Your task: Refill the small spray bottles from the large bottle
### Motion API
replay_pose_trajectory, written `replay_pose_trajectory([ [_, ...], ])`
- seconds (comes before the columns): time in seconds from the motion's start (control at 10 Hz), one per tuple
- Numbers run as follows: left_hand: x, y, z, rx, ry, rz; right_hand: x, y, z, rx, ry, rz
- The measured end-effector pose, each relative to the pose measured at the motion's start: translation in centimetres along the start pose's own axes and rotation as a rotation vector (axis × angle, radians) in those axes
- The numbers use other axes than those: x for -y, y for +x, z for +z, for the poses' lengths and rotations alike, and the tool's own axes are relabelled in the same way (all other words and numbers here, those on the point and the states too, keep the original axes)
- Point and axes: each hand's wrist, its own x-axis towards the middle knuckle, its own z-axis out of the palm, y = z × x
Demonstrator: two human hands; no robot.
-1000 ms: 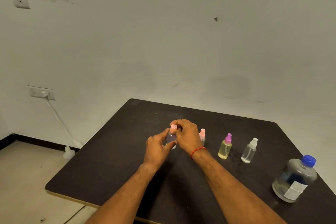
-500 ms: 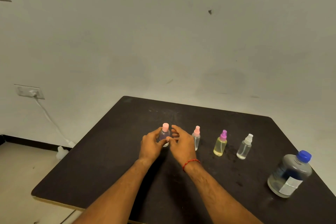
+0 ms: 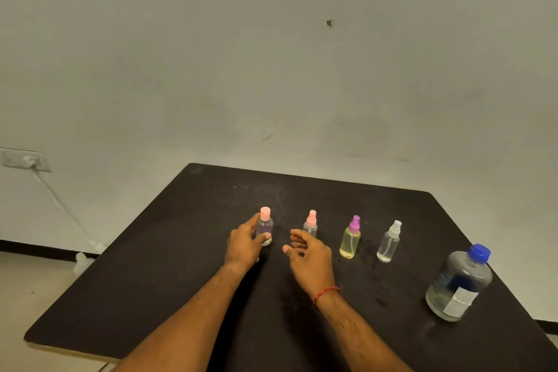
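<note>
Four small bottles stand in a row on the dark table. My left hand grips the leftmost one, a clear bottle with a pink cap, upright on the table. My right hand hovers just right of it, fingers loosely spread, holding nothing. Behind my right hand stands a pink-topped spray bottle. Further right are a yellow-filled spray bottle with a purple top and a clear spray bottle with a white top. The large clear bottle with a blue cap stands at the right, closed.
A pale wall rises behind the table. A wall socket at the left has a white cable running down to the floor. The table's left front edge shows a light wooden rim.
My right hand has let go of the pink cap and drawn away to the right. My left hand still holds the pink-capped bottle, which stands on the table.
</note>
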Motion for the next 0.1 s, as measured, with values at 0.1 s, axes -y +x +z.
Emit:
replay_pose_trajectory([
  [0.1, 0.41, -0.26, 0.09, 0.001, -0.019, -0.048, -0.10, -0.18, -0.70, -0.033, 0.033, 0.010],
])
